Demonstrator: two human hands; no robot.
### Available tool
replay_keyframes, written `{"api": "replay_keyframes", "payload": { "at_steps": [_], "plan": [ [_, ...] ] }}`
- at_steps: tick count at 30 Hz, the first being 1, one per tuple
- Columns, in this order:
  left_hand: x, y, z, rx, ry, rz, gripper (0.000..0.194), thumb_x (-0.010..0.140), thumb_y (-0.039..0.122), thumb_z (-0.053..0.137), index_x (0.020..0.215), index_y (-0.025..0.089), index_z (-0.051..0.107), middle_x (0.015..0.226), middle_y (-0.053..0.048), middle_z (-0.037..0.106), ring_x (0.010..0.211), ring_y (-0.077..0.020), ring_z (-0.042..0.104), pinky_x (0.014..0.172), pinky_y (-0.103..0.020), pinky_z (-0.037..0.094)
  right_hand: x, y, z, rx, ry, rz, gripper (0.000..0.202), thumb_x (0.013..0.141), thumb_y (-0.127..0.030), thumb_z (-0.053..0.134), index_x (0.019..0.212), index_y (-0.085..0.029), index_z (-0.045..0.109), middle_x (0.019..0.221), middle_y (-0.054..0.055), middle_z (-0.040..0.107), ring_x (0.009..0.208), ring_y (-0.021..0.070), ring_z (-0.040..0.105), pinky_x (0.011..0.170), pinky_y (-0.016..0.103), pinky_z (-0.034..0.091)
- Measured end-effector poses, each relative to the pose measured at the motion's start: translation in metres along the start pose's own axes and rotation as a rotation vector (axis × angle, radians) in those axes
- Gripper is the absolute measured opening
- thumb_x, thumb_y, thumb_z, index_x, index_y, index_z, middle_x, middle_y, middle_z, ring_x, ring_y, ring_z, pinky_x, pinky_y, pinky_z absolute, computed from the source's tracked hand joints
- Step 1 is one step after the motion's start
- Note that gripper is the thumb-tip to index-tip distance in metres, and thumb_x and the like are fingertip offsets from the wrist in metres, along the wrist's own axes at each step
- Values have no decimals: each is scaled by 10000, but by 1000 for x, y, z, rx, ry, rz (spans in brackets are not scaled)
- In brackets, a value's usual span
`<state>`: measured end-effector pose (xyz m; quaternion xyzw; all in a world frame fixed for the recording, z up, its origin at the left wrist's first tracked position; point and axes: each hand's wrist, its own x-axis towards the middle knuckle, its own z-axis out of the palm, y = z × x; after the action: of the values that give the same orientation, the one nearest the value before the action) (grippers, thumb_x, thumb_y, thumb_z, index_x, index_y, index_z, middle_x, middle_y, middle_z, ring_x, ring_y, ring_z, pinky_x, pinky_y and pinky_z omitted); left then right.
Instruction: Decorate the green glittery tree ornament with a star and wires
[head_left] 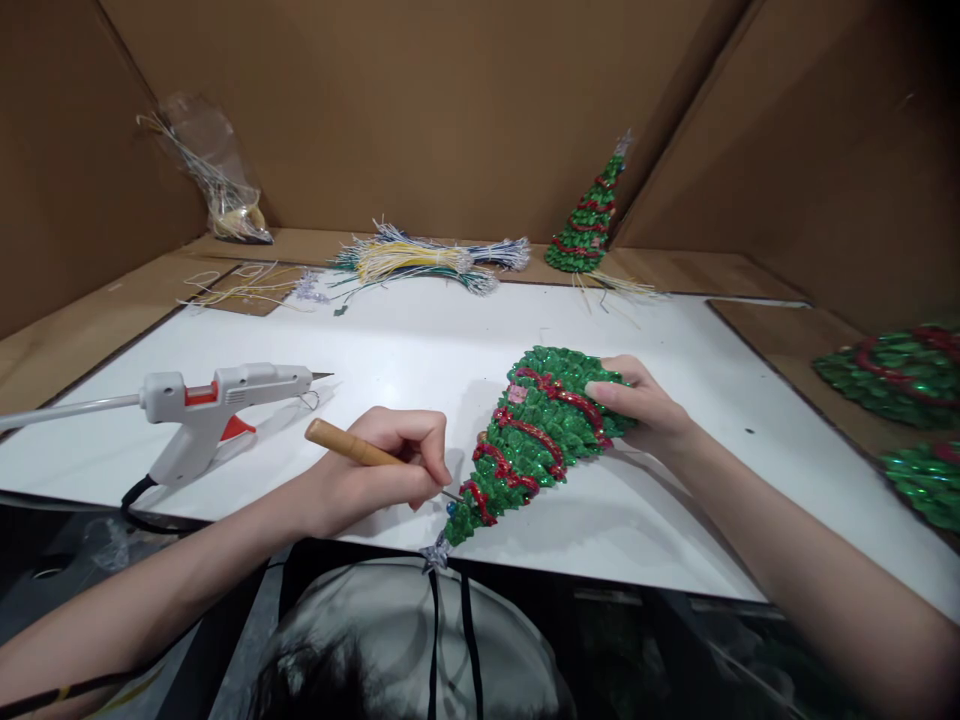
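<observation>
A green glittery tree (544,430) with red garlands lies tilted over the white board, its silver star (436,553) pointing down toward my body. My right hand (637,400) grips the wide base end, thumb on top and the other fingers partly hidden behind it. In my left hand (394,460) is a wooden-handled tool (349,442), pinched between thumb and fingers. The tool's thin metal tip touches or nearly touches the tree near its narrow end, by a red garland and a small blue ball.
At left a white glue gun (225,395) rests on the white board (420,350). Wire bundles (427,258), a plastic bag (225,190) and a standing tree (589,225) are at the back. More trees (900,375) lie at the right edge. Cardboard walls (405,110) surround the board.
</observation>
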<state>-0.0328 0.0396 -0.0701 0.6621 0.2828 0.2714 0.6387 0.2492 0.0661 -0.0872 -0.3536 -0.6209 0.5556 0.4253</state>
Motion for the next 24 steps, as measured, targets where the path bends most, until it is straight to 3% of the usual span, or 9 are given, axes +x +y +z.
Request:
{"api": "replay_keyframes", "payload": {
  "at_steps": [14, 24],
  "plan": [
    [-7, 8, 5, 247, -37, 134, 170, 767, 47, 498, 638, 158, 496, 633, 35, 496, 611, -91, 436, 570, -238, 322, -1, 1, 0, -42, 5, -7, 430, 715, -490, 680, 450, -195, 515, 375, -36, 452, 326, 84, 382, 334, 266, 220],
    [-3, -7, 5, 4, -17, 38, 138, 724, 47, 540, 641, 154, 512, 586, 34, 510, 581, -90, 443, 532, -220, 317, 0, -3, 2, -106, 14, -42, 463, 709, -525, 674, 444, -190, 495, 406, -32, 421, 364, 86, 368, 357, 262, 229]
  ]
}}
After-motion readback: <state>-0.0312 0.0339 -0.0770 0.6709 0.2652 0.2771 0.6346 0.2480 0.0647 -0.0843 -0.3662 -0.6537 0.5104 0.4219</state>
